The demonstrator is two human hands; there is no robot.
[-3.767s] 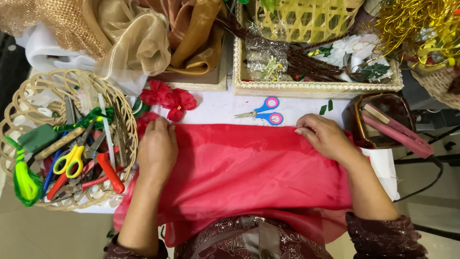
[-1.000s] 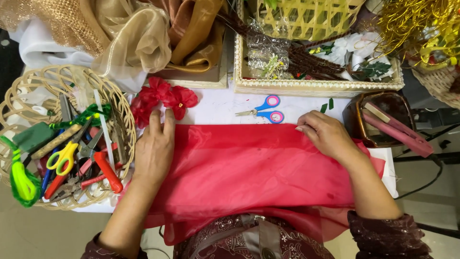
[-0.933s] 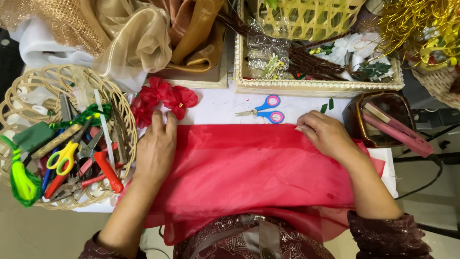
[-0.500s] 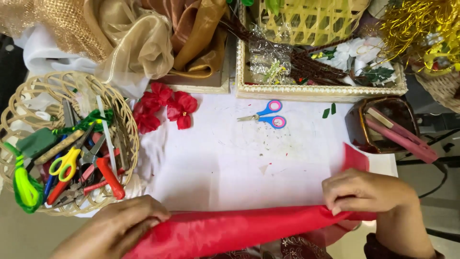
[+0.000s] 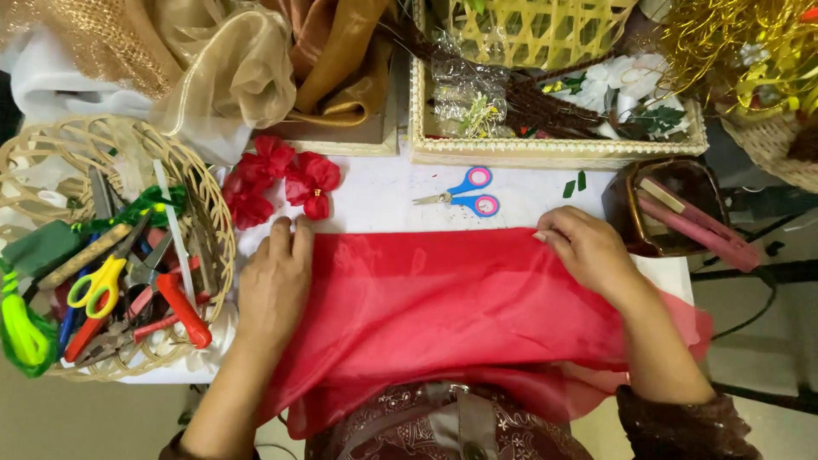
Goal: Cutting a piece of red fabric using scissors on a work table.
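My left hand (image 5: 274, 285) and right hand (image 5: 586, 251) press flat, fingers together, on red sheer fabric (image 5: 443, 315) (small scissors (image 5: 460, 192) just beyond).

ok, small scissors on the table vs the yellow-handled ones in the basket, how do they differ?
The small scissors have blue and pink handles; the yellow-handled scissors look larger. The small pair lies alone on the white table past the red fabric; the yellow pair sits among tools in the wicker basket. Both lie flat, untouched.
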